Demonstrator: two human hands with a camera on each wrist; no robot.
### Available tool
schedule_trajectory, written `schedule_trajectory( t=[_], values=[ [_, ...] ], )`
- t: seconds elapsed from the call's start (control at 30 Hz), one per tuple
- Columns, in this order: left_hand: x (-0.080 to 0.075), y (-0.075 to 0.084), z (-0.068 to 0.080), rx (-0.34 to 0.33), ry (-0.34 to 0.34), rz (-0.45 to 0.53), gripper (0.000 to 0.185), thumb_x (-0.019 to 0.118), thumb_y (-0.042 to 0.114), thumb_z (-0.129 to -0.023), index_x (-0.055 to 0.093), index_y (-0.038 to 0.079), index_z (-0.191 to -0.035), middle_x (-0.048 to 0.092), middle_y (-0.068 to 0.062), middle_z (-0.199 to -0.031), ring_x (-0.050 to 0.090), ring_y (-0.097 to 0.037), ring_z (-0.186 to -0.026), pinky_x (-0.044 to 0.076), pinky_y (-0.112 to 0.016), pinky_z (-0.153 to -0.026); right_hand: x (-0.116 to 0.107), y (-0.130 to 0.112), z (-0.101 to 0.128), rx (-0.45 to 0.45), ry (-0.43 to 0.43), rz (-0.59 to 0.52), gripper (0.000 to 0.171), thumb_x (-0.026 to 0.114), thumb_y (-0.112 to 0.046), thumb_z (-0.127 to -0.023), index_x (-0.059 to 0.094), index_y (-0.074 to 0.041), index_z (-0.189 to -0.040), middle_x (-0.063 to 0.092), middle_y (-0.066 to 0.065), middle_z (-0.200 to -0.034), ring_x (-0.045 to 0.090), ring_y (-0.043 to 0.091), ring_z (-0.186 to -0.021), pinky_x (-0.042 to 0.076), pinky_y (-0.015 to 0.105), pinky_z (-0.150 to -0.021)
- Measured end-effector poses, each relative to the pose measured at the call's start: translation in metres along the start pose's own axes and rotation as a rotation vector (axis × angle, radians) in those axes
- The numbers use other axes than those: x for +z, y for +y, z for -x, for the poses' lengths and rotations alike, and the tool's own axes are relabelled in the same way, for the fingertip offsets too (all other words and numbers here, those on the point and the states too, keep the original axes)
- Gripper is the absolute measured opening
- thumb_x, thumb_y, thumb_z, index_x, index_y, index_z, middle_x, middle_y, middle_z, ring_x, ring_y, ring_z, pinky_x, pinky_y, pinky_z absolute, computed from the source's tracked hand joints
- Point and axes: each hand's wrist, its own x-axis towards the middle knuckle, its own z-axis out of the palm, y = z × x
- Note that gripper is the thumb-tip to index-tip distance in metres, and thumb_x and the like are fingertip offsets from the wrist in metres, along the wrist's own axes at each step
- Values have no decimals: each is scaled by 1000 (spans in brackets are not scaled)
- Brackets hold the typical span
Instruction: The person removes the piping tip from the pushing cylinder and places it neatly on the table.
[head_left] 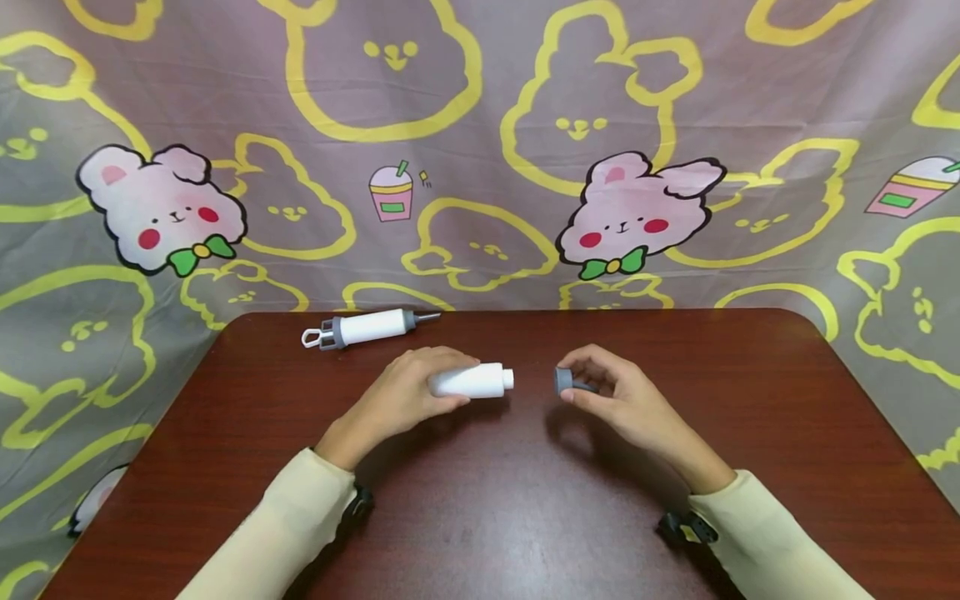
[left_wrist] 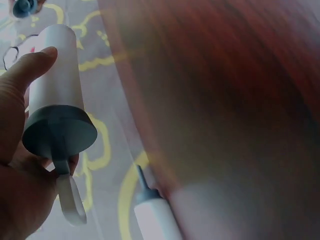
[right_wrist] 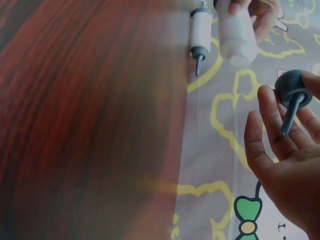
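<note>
Left hand grips white tube; right hand pinches grey nozzle cap, which should meet the tube's threaded end squarely

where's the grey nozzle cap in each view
Head: the cap is right of centre, pinched in the right hand.
Left wrist: top left corner, small and blurred.
Right wrist: right edge, upper half, at the fingertips.
Shared landmark: the spare syringe at the table's far edge, also seen at and.
</note>
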Motion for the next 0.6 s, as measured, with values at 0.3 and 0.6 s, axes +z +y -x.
schedule_trajectory(
  t=[0.3, 0.6],
  values=[
    [-2, -24, 8, -93, -25, 52, 44, 90, 15, -83, 76, 14, -125, 77, -1, -120, 72, -19, -108, 57, -43, -95, 0, 0, -2, -4, -10, -8, 26, 76, -13, -97, 66, -12, -120, 69, 5, -102, 66, 17, -93, 55, 25, -79],
    [-3, -37, 10, -118, -59, 77, 44, 90, 15, -83, 76, 15, -125, 78, -1, -120, 71, -19, -110, 57, -43, -97, -2, 3, -1, 8, 2, -9, 26, 77, -12, -96, 66, -13, -119, 69, 4, -101, 66, 17, -91, 55, 25, -78]
  ],
)
